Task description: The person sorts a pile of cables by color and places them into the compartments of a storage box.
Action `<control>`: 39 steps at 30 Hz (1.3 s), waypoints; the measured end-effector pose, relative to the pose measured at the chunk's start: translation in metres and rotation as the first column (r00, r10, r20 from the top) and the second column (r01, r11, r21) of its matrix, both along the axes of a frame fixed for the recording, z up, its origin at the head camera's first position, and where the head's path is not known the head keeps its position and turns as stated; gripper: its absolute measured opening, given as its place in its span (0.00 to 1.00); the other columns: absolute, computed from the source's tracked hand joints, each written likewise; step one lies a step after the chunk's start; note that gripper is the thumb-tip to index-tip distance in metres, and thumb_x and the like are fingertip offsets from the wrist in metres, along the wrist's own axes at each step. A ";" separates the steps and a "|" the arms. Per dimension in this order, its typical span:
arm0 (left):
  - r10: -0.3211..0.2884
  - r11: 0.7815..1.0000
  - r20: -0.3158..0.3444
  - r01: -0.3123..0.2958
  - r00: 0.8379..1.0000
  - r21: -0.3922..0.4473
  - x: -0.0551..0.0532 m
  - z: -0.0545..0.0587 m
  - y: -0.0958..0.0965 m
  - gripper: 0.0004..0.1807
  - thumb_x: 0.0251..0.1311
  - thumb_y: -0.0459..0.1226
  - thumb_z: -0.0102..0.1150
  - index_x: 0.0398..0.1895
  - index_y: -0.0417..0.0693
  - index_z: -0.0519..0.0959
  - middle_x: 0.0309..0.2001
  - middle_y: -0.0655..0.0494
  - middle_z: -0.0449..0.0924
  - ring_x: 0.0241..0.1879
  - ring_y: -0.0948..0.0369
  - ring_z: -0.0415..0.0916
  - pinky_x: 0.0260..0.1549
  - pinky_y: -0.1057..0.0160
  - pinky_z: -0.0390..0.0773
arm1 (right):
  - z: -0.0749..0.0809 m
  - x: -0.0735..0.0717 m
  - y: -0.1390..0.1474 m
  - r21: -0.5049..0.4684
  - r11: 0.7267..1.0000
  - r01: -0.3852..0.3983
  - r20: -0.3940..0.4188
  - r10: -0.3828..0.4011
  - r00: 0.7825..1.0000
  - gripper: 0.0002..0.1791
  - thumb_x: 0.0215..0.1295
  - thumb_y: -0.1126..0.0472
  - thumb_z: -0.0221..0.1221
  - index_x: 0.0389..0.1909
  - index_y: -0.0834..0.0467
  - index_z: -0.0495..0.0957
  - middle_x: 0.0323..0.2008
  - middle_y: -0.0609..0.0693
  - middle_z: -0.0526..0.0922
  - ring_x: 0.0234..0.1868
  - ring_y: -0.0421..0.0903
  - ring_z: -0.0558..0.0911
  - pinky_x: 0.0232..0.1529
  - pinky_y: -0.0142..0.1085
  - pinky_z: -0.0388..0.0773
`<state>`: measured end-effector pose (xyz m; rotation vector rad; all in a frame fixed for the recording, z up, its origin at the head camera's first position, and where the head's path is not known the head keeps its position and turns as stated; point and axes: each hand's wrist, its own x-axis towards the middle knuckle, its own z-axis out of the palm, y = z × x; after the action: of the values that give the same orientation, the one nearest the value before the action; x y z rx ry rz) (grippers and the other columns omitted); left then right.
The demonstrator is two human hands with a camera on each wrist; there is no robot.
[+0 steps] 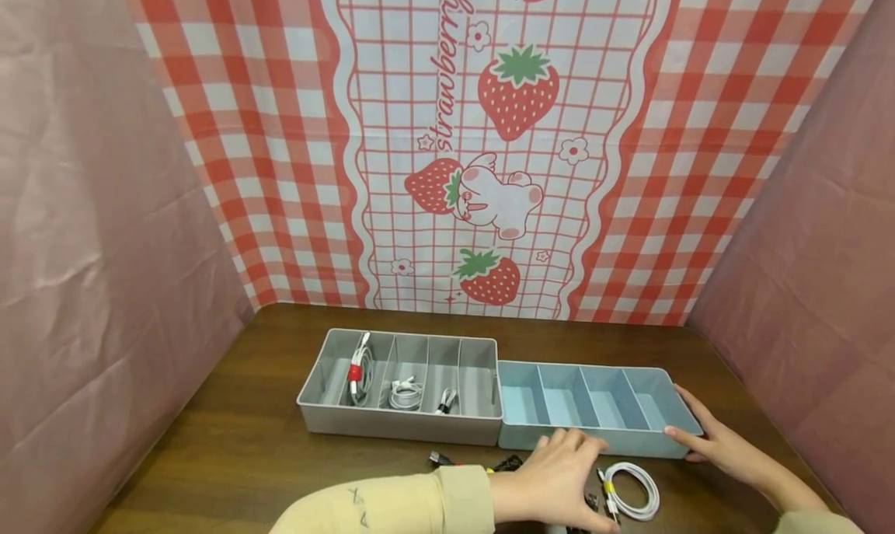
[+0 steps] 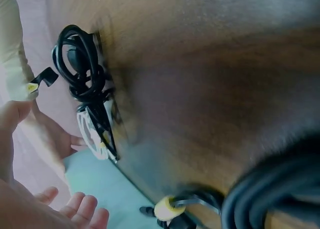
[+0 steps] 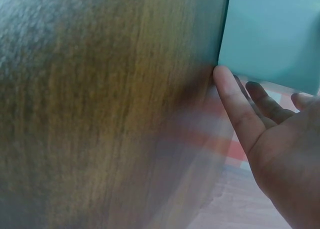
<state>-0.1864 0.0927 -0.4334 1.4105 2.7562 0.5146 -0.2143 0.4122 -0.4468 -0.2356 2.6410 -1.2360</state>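
Note:
My left hand (image 1: 555,476) hovers with loosely spread fingers over black cables at the table's front, nothing in its grasp. A coiled white cable (image 1: 655,487) with a yellow tie lies just right of it. In the left wrist view, a knotted black cable (image 2: 85,64) lies beyond the fingers, and a thick black coil (image 2: 270,189) fills the lower right corner. My right hand (image 1: 723,445) holds the right end of the light blue divided box (image 1: 594,439), thumb over the front corner and fingers along the end. The box's compartments hold nothing.
A grey divided box (image 1: 402,424) stands against the blue box's left end. Inside are a white cable with a red tie (image 1: 360,371), a coiled white cable (image 1: 405,394) and a small cable with a black tie (image 1: 446,400). A checked cloth (image 1: 280,130) hangs behind the table.

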 end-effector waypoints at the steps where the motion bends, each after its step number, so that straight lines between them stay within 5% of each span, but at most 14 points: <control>1: 0.005 1.000 0.005 -0.005 1.000 -0.006 0.000 -0.001 0.002 0.46 0.46 0.66 0.61 0.67 0.60 0.60 0.53 0.66 0.66 0.46 0.70 0.62 0.34 0.73 0.59 | 0.000 0.000 0.000 0.000 1.000 0.001 -0.002 -0.001 1.000 0.46 0.70 0.58 0.51 0.72 0.62 0.26 0.64 0.80 0.40 0.53 0.71 0.68 0.35 0.42 0.79; 12: 0.064 0.993 -0.082 -0.072 0.995 -0.096 0.001 -0.021 0.022 0.44 0.39 0.68 0.64 0.60 0.62 0.66 0.45 0.69 0.67 0.42 0.72 0.62 0.32 0.73 0.59 | -0.001 0.001 -0.002 -0.010 1.000 0.000 -0.004 0.000 1.000 0.47 0.70 0.58 0.52 0.72 0.62 0.26 0.64 0.80 0.40 0.54 0.71 0.67 0.36 0.43 0.79; 21: 0.098 0.978 -0.072 -0.109 0.993 -0.176 -0.005 -0.027 0.034 0.40 0.36 0.68 0.65 0.53 0.62 0.69 0.41 0.69 0.66 0.37 0.70 0.60 0.30 0.73 0.57 | 0.000 -0.001 -0.001 -0.001 1.000 0.001 -0.003 -0.001 1.000 0.47 0.70 0.58 0.52 0.72 0.62 0.26 0.63 0.80 0.41 0.53 0.70 0.68 0.36 0.42 0.79; 27: 0.121 0.970 -0.192 -0.157 0.974 -0.186 -0.002 -0.034 0.043 0.36 0.32 0.70 0.65 0.40 0.61 0.70 0.36 0.67 0.64 0.35 0.68 0.58 0.27 0.70 0.54 | 0.000 -0.002 -0.001 -0.002 1.000 -0.004 0.012 0.004 1.000 0.47 0.70 0.57 0.51 0.72 0.61 0.26 0.64 0.80 0.40 0.54 0.70 0.67 0.36 0.42 0.79; 35: 0.139 0.965 -0.231 -0.185 0.963 -0.188 0.000 -0.038 0.049 0.32 0.34 0.71 0.63 0.33 0.60 0.71 0.35 0.66 0.64 0.34 0.67 0.58 0.27 0.68 0.54 | 0.000 0.000 0.000 0.003 1.000 0.002 -0.003 -0.002 1.000 0.47 0.70 0.58 0.52 0.72 0.62 0.26 0.64 0.80 0.41 0.54 0.71 0.67 0.36 0.42 0.79; 39: 0.119 0.969 -0.202 -0.159 0.972 -0.189 -0.001 -0.037 0.048 0.31 0.35 0.70 0.64 0.34 0.61 0.71 0.35 0.67 0.63 0.34 0.68 0.57 0.27 0.69 0.53 | -0.001 0.001 0.000 0.005 1.000 0.003 -0.012 -0.003 1.000 0.47 0.70 0.58 0.52 0.72 0.62 0.26 0.64 0.80 0.41 0.53 0.70 0.67 0.35 0.42 0.79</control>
<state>-0.1876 0.1406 -0.4702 1.2879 2.9676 0.0946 -0.2134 0.4125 -0.4478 -0.2384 2.6552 -1.2325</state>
